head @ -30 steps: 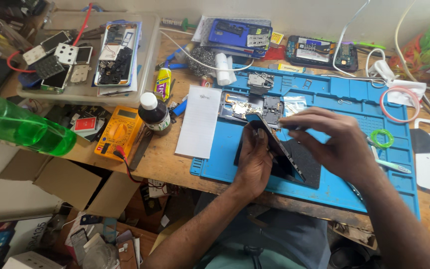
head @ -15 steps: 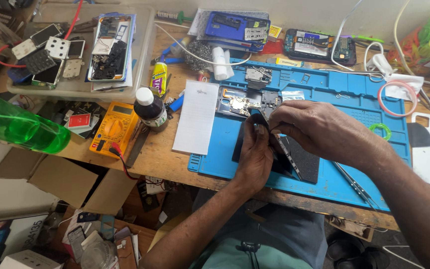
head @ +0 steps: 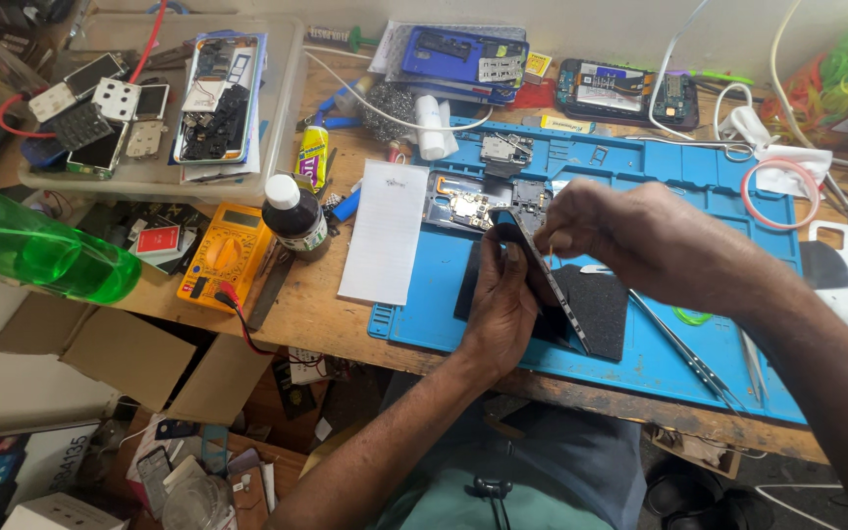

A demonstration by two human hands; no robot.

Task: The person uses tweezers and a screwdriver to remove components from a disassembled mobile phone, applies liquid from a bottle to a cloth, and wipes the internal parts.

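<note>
The left hand (head: 503, 304) is closed around a dark smartphone (head: 542, 280), holding it tilted on edge above a black foam pad (head: 596, 309) that lies on the blue repair mat (head: 699, 186). The right hand (head: 630, 236) comes in from the right and rests over the phone's upper end, its fingers pinched narrow; something thin seems to sit between them, but what it is cannot be told. Just behind the phone, on the mat, lies an opened phone frame with its circuit board (head: 473, 206) showing. Metal tweezers (head: 684, 353) lie on the mat to the right of the pad, near the right forearm. Left of the mat, a white sheet of paper (head: 385, 231) rests on the wooden table (head: 306, 314), with a small dark bottle with a white cap (head: 291, 216) and a yellow multimeter (head: 223, 255) beside it. A green plastic bottle (head: 41, 255) lies at the far left edge. A clear tray of phone parts (head: 282, 108) sits at the back left.
</note>
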